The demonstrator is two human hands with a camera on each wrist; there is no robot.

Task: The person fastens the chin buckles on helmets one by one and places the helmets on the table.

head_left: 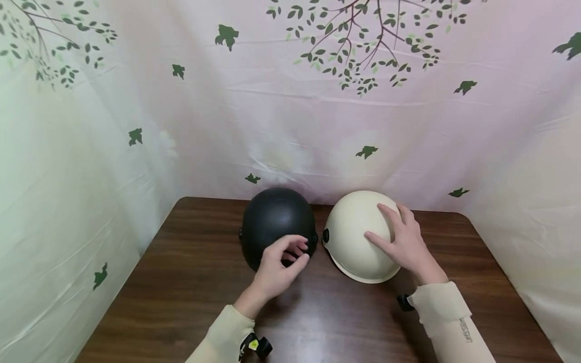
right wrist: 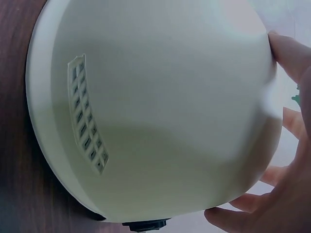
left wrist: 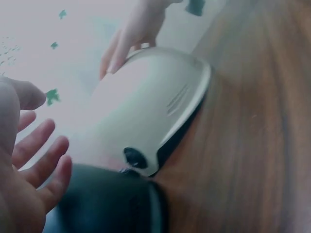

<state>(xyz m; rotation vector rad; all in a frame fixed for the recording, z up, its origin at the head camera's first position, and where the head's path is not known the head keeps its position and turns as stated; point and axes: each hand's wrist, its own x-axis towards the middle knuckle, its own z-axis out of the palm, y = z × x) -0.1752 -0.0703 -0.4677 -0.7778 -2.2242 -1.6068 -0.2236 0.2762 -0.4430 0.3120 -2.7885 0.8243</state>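
Observation:
Two helmets stand side by side at the far side of the table, domes up. The black helmet (head_left: 277, 217) is on the left, and the cream helmet (head_left: 351, 242) with a black side fitting is on the right. My left hand (head_left: 279, 269) hovers at the near side of the black helmet with loosely bent fingers and nothing in them; contact is unclear. My right hand (head_left: 404, 242) rests on the right side of the cream helmet, fingers spread over its dome. In the right wrist view, a vent grille (right wrist: 87, 116) shows on the cream shell.
The dark wooden table (head_left: 181, 282) has rounded far corners. Behind it hangs a pale curtain (head_left: 290, 126) printed with leaves and birds, which also closes off both sides. A small dark camera (head_left: 262, 348) is strapped at the left wrist, another dark device (head_left: 405, 302) at the right.

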